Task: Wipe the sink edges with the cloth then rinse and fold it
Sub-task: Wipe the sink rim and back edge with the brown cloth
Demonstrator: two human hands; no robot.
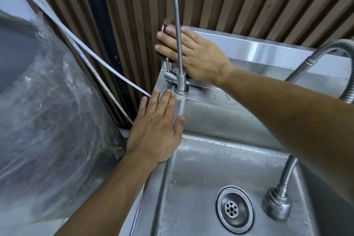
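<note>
Two faucets over sink

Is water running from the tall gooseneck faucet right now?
Off. No stream falls from the gooseneck faucet spout; only droplets dot the sink.

Both forearms are bare to the frame's edge, no sleeves showing. The left hand and right hand wear nothing; faint dark smudges mark the fingers.
</note>
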